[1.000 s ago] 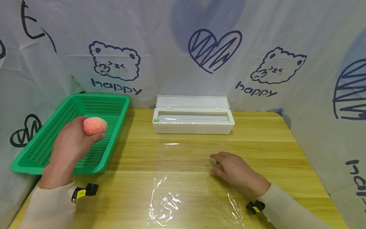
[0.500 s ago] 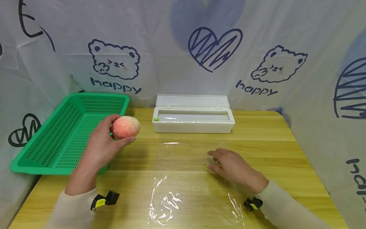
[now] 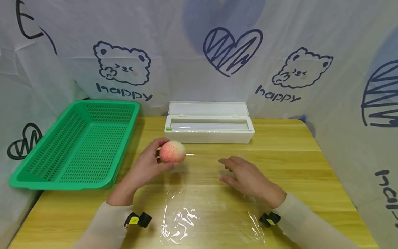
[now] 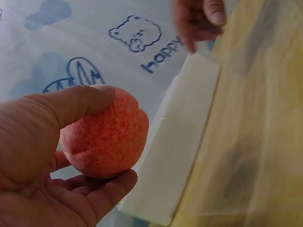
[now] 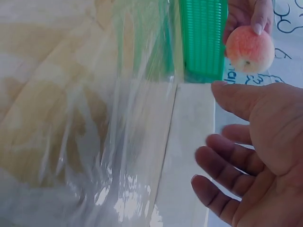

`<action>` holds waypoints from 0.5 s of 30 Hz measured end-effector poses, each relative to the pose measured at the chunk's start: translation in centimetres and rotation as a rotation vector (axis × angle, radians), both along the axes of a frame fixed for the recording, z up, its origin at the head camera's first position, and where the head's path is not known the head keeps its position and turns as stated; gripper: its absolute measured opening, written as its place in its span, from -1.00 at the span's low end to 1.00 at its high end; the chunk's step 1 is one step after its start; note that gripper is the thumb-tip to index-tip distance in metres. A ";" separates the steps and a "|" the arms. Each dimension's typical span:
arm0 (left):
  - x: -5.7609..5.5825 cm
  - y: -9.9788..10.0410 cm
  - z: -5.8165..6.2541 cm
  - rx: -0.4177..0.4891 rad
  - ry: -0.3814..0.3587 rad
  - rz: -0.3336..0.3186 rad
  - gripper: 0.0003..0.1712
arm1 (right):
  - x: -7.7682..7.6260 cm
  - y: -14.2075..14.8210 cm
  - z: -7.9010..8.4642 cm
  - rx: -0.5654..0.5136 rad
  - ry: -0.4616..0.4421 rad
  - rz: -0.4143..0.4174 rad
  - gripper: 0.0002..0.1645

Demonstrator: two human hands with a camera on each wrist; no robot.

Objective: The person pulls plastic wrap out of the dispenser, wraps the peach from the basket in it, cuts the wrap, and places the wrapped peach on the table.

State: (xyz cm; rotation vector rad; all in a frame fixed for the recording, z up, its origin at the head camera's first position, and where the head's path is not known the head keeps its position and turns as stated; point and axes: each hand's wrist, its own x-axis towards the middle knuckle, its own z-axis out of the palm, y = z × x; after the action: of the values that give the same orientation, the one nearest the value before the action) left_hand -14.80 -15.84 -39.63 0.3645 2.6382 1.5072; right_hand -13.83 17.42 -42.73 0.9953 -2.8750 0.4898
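A pink and cream peach [image 3: 172, 151] is in my left hand [image 3: 148, 166], the thumb on one side and the fingers curled on the other. In the left wrist view the peach [image 4: 106, 135] shows its reddish side and crease. It is held over the left part of a sheet of clear plastic wrap [image 3: 211, 214], which lies on the table and runs up to a white dispenser box [image 3: 211, 136]. My right hand [image 3: 248, 176] hovers above the wrap's right side, holding nothing. Its fingers [image 5: 227, 151] are loosely bent and spread in the right wrist view.
A green plastic basket [image 3: 124, 148] with slotted walls stands at the left of the wooden table [image 3: 295, 155]. The dispenser's lid [image 3: 208, 108] is raised against the back. A white printed cloth [image 3: 180, 52] hangs behind and along both sides.
My left hand has carried the peach from over the green basket rightward to above the plastic wrap. My right hand has shifted slightly left.
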 end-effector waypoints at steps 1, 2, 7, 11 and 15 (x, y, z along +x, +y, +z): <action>0.0 0.4 -0.3 0.013 -0.021 -0.017 -0.16 | 0.0 -0.2 0.0 -0.022 0.007 0.006 -0.32; 0.1 0.9 -0.6 0.021 -0.043 -0.031 -0.16 | 0.0 -0.3 0.1 -0.045 0.013 0.011 -0.27; 0.5 3.0 -2.0 0.059 -0.120 -0.108 -0.17 | 0.2 -1.4 0.3 -0.167 0.009 0.064 -0.08; 0.9 4.5 -2.6 0.100 -0.178 -0.158 -0.19 | 0.6 -2.2 0.4 -0.209 0.015 0.126 -0.02; 1.4 5.5 -2.9 0.134 -0.246 -0.203 -0.25 | 1.0 -2.7 0.2 -0.224 0.039 0.185 0.00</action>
State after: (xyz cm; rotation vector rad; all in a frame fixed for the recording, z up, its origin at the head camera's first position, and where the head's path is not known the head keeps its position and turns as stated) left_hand -13.42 -10.32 -42.51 0.4125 2.2482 1.5553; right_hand -12.82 14.76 -42.54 1.2196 -2.6323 0.7759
